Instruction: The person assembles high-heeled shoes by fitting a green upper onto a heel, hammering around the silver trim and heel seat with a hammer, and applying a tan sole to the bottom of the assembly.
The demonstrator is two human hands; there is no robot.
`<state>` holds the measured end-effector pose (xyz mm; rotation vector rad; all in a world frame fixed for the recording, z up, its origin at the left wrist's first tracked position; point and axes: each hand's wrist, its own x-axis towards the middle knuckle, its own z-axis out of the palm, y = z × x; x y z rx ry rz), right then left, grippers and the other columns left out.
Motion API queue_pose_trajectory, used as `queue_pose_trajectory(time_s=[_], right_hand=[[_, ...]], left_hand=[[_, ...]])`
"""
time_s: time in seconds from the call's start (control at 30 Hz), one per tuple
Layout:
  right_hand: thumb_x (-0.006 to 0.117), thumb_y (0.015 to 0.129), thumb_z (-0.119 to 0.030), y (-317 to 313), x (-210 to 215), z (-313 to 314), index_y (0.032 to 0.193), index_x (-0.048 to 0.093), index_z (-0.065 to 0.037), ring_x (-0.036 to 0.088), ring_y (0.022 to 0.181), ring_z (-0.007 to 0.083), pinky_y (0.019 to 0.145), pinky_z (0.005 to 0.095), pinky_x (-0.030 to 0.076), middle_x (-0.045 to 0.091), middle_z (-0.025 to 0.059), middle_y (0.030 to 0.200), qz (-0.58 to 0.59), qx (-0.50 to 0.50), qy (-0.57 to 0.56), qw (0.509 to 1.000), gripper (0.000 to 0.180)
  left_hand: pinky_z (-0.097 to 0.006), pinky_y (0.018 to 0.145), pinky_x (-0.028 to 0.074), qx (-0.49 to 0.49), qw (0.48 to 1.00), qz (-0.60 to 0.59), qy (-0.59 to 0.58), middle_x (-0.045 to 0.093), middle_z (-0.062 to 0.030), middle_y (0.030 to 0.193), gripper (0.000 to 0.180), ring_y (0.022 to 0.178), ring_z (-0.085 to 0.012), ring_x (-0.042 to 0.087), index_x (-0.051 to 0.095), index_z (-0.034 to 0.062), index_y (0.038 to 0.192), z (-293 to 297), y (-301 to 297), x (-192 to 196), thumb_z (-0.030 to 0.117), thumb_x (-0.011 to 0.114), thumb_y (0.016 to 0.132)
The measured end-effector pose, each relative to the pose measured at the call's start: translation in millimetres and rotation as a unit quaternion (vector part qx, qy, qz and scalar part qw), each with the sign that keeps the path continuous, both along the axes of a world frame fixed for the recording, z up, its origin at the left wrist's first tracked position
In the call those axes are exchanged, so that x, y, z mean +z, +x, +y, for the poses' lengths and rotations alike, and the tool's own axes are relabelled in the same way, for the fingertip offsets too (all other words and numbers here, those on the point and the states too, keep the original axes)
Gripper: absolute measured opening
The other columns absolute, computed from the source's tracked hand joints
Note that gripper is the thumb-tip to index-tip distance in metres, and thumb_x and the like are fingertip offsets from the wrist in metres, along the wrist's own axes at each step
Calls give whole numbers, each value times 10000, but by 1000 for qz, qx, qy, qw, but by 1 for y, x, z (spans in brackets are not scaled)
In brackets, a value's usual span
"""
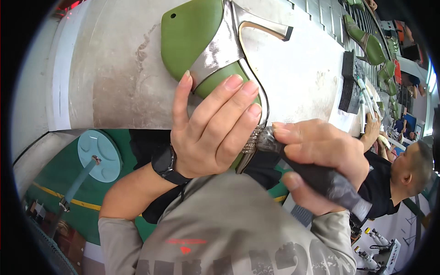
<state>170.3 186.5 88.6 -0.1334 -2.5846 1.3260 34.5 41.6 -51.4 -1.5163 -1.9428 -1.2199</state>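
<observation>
A silver high-heeled shoe [215, 52] lies on its side on the worktable, with a green shoe last [190, 34] inside it. My left hand [215, 121] lies over its forepart, fingers stretched across the green surface and silver edge, holding it at the table's near edge. A band of rhinestones [251, 141] runs across the toe part, partly under my fingers. My right hand [325, 158] grips a dark, thick-handled tool [316, 178] wrapped in clear plastic. The tool's rounded end is at the rhinestone band; whether it presses on it I cannot tell.
A worn pale worktable [119, 68] spans the front. Beyond its right side, more green lasts with shoes [366, 41] stand on a rack. A black block [350, 82] and white tubes [365, 98] are at right, near a co-worker [389, 178]. A blue round stool [98, 153] stands lower left.
</observation>
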Motion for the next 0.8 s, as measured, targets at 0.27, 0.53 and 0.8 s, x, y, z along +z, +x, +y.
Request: queue_pose_trajectory(time_s=[0.27, 0.53, 0.8], right_hand=[[849, 692, 13, 0, 1, -20, 979, 740, 59, 770, 856, 328, 824, 412, 670, 743, 206, 985, 22, -14, 46, 999, 310], [844, 720, -4, 32, -24, -71, 1014, 732, 48, 774, 909, 343, 832, 389, 661, 752, 207, 1033, 41, -72, -4, 997, 319], [845, 805, -39, 56, -12, -53, 1128, 695, 49, 752, 1095, 425, 939, 489, 627, 742, 300, 1111, 37, -139, -145, 979, 367]], left_hand=[[-610, 1201, 371, -4, 1000, 2, 10, 699, -35, 1330, 281, 1282, -208, 648, 579, 139, 1268, 1, 1, 1, 159, 675, 1004], [-611, 1219, 329, -42, 996, 78, -9, 635, -173, 1395, 548, 1316, -341, 609, 507, 68, 1412, -5, -8, -6, 424, 668, 1028], [-625, 1234, 285, -51, 995, 83, -5, 597, -200, 1437, 686, 1328, -377, 606, 462, 63, 1456, -6, -13, -14, 469, 734, 975]])
